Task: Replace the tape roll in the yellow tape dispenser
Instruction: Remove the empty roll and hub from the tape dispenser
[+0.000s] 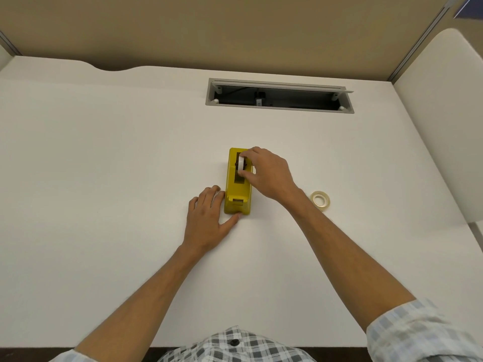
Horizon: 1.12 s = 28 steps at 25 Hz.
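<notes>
Head view: right hand (269, 173) pinches white roll (241, 163) seated in yellow tape dispenser (237, 194); left hand (207, 220), fingers spread, braces dispenser on counter (104, 152); spare tape roll (320, 200) lies well apart.

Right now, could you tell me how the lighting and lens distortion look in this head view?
Head view: even, soft light, with faint shadows under the hands and the yellow dispenser; no glare on the desk; wide-angle bending curves the desk's edges; everything looks reasonably sharp.
</notes>
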Each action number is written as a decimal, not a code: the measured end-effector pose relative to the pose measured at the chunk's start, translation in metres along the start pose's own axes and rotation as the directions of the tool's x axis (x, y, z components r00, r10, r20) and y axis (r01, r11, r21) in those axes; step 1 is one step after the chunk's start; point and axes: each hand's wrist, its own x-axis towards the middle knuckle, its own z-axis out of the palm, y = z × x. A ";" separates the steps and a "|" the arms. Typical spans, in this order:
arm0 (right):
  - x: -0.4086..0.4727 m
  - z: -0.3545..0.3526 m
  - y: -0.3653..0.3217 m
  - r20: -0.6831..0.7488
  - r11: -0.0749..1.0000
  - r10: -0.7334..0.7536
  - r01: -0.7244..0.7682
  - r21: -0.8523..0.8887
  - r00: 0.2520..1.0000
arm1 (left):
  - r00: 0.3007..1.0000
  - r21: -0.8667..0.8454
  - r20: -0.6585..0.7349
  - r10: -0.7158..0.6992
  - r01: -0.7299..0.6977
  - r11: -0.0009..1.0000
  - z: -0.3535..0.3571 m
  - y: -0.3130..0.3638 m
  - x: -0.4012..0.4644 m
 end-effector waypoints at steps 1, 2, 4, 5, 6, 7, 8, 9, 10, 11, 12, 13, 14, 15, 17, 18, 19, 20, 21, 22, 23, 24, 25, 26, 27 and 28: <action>-0.001 0.000 0.000 0.005 1.000 0.001 -0.001 0.000 1.000 | 1.000 0.000 0.001 0.000 0.000 1.000 0.000 0.000 0.000; -0.002 -0.001 0.000 0.010 1.000 0.005 -0.005 0.000 1.000 | 1.000 -0.001 0.002 0.000 0.000 1.000 -0.001 0.000 0.000; -0.003 -0.003 -0.001 0.019 1.000 0.020 -0.021 0.011 1.000 | 1.000 -0.006 0.005 -0.001 0.001 1.000 -0.002 0.001 0.000; -0.004 -0.003 -0.002 0.022 0.999 0.025 -0.025 0.019 0.999 | 1.000 -0.007 0.005 -0.002 0.002 1.000 -0.002 0.001 0.000; -0.004 -0.003 -0.002 0.024 0.999 0.027 -0.028 0.025 0.999 | 1.000 -0.007 0.006 -0.003 0.003 1.000 -0.002 0.001 0.000; -0.004 -0.003 -0.002 0.025 0.999 0.027 -0.028 0.027 0.999 | 1.000 -0.007 0.006 -0.002 0.003 1.000 -0.002 0.001 0.000; -0.004 -0.003 -0.002 0.024 0.999 0.026 -0.027 0.025 0.999 | 1.000 -0.007 0.008 -0.002 0.002 1.000 -0.001 0.001 0.000; -0.004 -0.004 -0.003 0.023 0.999 0.023 -0.024 0.021 0.999 | 1.000 -0.007 0.009 -0.002 0.002 1.000 -0.001 0.001 0.000; -0.004 -0.004 -0.003 0.020 1.000 0.021 -0.022 0.019 1.000 | 1.000 -0.008 0.009 -0.001 0.001 1.000 -0.001 0.001 0.000; -0.004 -0.004 -0.003 0.018 1.000 0.022 -0.022 0.018 1.000 | 1.000 -0.009 0.009 0.001 0.000 1.000 -0.001 0.001 0.000; -0.003 -0.005 -0.003 0.016 1.000 0.023 -0.024 0.018 1.000 | 1.000 -0.010 0.008 0.001 -0.001 1.000 -0.001 0.001 0.000; -0.003 -0.005 -0.003 0.014 1.000 0.024 -0.024 0.018 1.000 | 1.000 -0.010 0.009 0.001 -0.001 1.000 -0.002 0.001 0.000; -0.003 -0.004 -0.004 0.012 1.000 0.024 -0.024 0.017 1.000 | 1.000 -0.011 0.011 0.001 -0.001 1.000 -0.002 0.001 0.000; -0.004 -0.004 -0.004 0.006 1.000 0.021 -0.021 0.015 1.000 | 1.000 -0.012 0.015 0.001 0.000 1.000 -0.002 0.001 0.000; -0.005 -0.005 -0.006 -0.019 1.000 0.009 -0.009 0.024 1.000 | 1.000 -0.015 0.019 -0.003 0.004 1.000 -0.003 0.002 -0.001; -0.005 -0.005 -0.006 -0.029 1.000 0.005 -0.004 0.031 1.000 | 1.000 -0.016 0.020 -0.007 0.007 1.000 -0.003 0.002 -0.001; -0.005 -0.006 -0.006 -0.033 0.999 0.003 -0.002 0.035 0.999 | 1.000 -0.017 0.021 -0.008 0.009 1.000 -0.003 0.002 -0.001; -0.006 -0.005 -0.005 -0.031 0.999 0.004 -0.003 0.036 1.000 | 1.000 -0.016 0.024 -0.009 0.009 1.000 -0.003 0.002 -0.001; -0.007 -0.005 -0.005 -0.029 0.999 0.007 -0.006 0.039 1.000 | 1.000 -0.016 0.026 -0.009 0.010 1.000 -0.003 0.002 -0.001; -0.009 -0.004 -0.004 -0.029 0.999 0.010 -0.009 0.047 1.000 | 1.000 -0.018 0.027 -0.010 0.010 1.000 -0.004 0.003 -0.001; -0.010 -0.003 -0.004 -0.026 0.998 0.013 -0.011 0.062 1.000 | 1.000 -0.023 0.027 -0.011 0.012 1.000 -0.004 0.003 -0.001; -0.012 -0.003 -0.004 -0.023 0.996 0.014 -0.012 0.083 1.000 | 1.000 -0.034 0.027 -0.013 0.014 0.999 -0.005 0.003 -0.001; -0.013 -0.002 -0.004 -0.016 0.994 0.015 -0.013 0.110 1.000 | 0.999 -0.052 0.030 -0.017 0.018 0.998 -0.005 0.003 -0.001; -0.014 -0.001 -0.003 -0.012 0.990 0.015 -0.014 0.138 1.000 | 0.999 -0.079 0.037 -0.024 0.026 0.997 -0.006 0.002 -0.002; -0.016 -0.001 -0.003 -0.011 0.986 0.017 -0.015 0.166 1.000 | 0.999 -0.112 0.043 -0.032 0.036 0.993 -0.007 0.002 -0.002; -0.018 -0.002 -0.003 -0.014 0.981 0.016 -0.013 0.194 1.000 | 0.998 -0.149 0.044 -0.039 0.046 0.988 -0.009 0.002 -0.003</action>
